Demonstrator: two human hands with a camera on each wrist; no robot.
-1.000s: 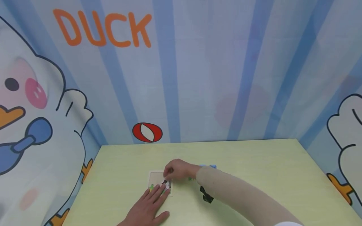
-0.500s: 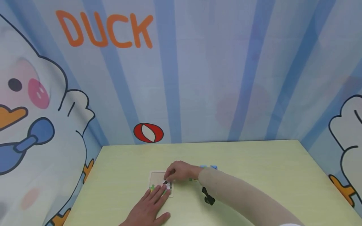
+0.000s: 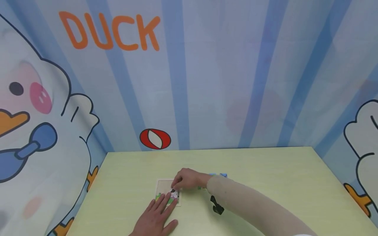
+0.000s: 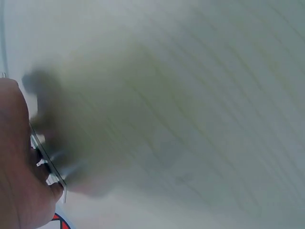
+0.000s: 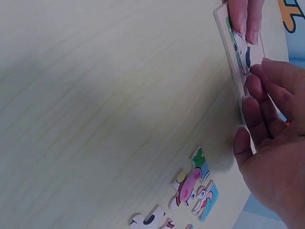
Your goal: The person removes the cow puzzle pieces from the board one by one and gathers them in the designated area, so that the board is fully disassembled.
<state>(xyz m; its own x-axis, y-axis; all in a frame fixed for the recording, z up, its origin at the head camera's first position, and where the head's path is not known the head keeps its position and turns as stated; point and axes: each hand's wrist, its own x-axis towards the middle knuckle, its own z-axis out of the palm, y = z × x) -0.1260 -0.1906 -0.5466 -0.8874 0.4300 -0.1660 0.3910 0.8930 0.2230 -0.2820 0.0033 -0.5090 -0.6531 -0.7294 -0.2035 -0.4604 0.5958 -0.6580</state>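
Observation:
A shallow framed jigsaw board [image 3: 163, 184] lies on the table, its near part filled with a coloured picture and its far part bare. My left hand [image 3: 157, 214] rests on the board's near side, fingers straight and spread. At the board's right edge, my right hand [image 3: 189, 178] has thumb and fingertips together on a white puzzle piece [image 3: 173, 193] with a dark patch. In the right wrist view, its fingertips pinch at this piece's edge, and two left fingers [image 5: 247, 19] press on the board. In the left wrist view, the hand's edge is at left; much is blurred.
Several loose puzzle pieces [image 5: 193, 188] lie right of the board, partly hidden by the sleeve [image 3: 245, 200] in the head view. A black strap-like object [image 3: 217, 206] shows beside the forearm. The table [image 3: 265, 164] meets printed cloth walls [image 3: 206, 82].
My left hand has drawn back slightly, uncovering more of the green and yellow picture. The right hand stays almost where it was at the board's right edge.

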